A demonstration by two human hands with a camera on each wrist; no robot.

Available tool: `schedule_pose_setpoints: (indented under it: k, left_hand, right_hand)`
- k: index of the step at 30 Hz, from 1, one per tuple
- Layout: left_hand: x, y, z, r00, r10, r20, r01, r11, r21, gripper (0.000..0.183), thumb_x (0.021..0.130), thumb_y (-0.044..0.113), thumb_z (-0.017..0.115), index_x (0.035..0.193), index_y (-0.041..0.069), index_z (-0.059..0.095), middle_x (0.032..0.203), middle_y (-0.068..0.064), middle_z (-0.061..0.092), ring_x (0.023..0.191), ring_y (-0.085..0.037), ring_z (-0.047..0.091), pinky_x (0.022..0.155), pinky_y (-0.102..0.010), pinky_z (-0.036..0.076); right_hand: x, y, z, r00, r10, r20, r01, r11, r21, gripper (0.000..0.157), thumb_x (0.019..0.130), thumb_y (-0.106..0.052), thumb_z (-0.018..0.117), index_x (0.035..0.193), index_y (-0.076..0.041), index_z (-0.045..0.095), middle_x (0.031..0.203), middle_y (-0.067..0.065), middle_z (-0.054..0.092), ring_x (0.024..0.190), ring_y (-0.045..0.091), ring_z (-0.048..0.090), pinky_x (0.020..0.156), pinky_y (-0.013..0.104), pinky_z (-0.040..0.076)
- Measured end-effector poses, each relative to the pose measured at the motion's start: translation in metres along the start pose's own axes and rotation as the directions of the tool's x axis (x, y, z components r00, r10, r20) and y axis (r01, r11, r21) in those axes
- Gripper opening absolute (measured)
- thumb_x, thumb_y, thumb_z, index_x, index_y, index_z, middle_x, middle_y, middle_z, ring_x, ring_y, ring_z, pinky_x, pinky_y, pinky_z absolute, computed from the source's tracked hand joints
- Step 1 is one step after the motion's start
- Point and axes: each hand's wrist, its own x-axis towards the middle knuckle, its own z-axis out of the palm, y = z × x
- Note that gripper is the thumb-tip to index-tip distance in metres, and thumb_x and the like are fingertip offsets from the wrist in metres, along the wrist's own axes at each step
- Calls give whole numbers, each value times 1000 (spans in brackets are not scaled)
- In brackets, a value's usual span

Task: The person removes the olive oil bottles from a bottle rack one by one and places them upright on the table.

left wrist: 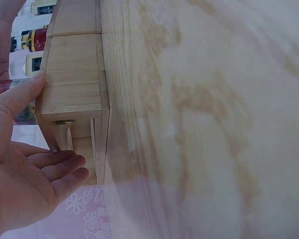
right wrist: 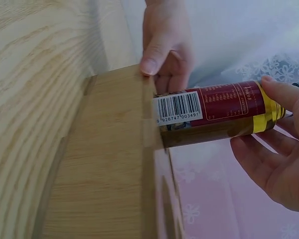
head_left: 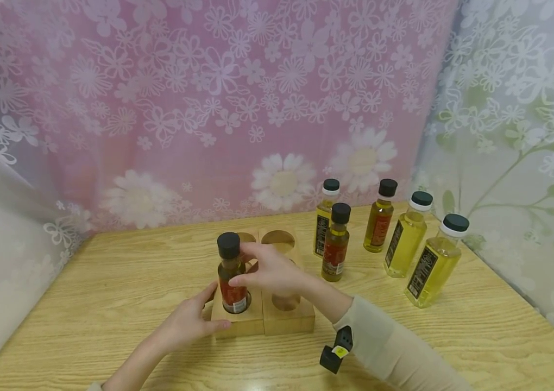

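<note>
A bottle (head_left: 232, 288) of oil with a black cap and red label stands at the front left hole of a wooden bottle holder (head_left: 288, 324). How deep its base sits is hard to tell. My right hand (head_left: 273, 270) grips this bottle by its upper part, thumb on one side and fingers on the other, as the right wrist view shows. At the holder's front left corner is my left hand (head_left: 188, 320), its thumb (left wrist: 27, 93) on the top front edge and its fingers bent along the left end. Other round holes (head_left: 284, 302) show in the holder.
Right of the holder stand two more red-label bottles (head_left: 335, 252) (head_left: 379, 225) with black caps. Beside them are three square clear bottles of yellow oil (head_left: 325, 222) (head_left: 405, 239) (head_left: 434, 269) with dark green caps. Floral curtains (head_left: 277, 108) hang behind the wooden table (head_left: 125, 277).
</note>
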Motion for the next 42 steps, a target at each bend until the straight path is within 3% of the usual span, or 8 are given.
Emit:
schedule_pose_setpoints:
  k: [6,13,24,33,42]
  left_hand:
    - [0,2,0,1000,-12,-6,12,1000,5,98,74,43,76,144,-3,26,140,-24,39,124,-43,39,95,-59,35]
    - [0,2,1,1000,-30,0,30,1000,-3,99,73,42,77,144,-3,25,139,-23,40,125,-42,39,95,-57,35]
    - [-1,1,1,1000,12,-19,-12,1000,-9,97,74,41,76,144,-5,26,138,-21,42,126,-40,38,98,-55,34]
    - [-2,1,0,999,26,-21,-26,1000,-13,98,74,40,77,144,-6,25,138,-20,43,126,-40,38,98,-56,33]
    - [-1,0,1,999,22,-24,-22,1000,-14,98,74,41,77,143,-5,26,138,-20,43,124,-39,40,97,-55,35]
  right_hand:
    - [-1,-8,-12,997,-52,-59,51,999,-16,45,83,-16,72,124,-7,55,105,2,62,98,15,58,75,22,51]
    - [-5,-16,-28,996,-36,-76,37,999,11,44,85,-17,70,125,-8,53,108,4,63,100,18,60,78,26,51]
    - [-24,-17,-61,990,-29,-138,31,999,13,47,86,-16,69,128,-6,51,110,5,61,103,19,58,82,32,50]
    - [-51,-9,-87,977,25,-212,-37,998,-53,46,84,-13,69,126,-3,53,112,10,61,104,24,58,79,34,52]
    - [-78,7,-110,967,85,-239,-109,990,-90,49,85,-20,69,128,-5,51,115,9,61,105,26,59,82,39,51]
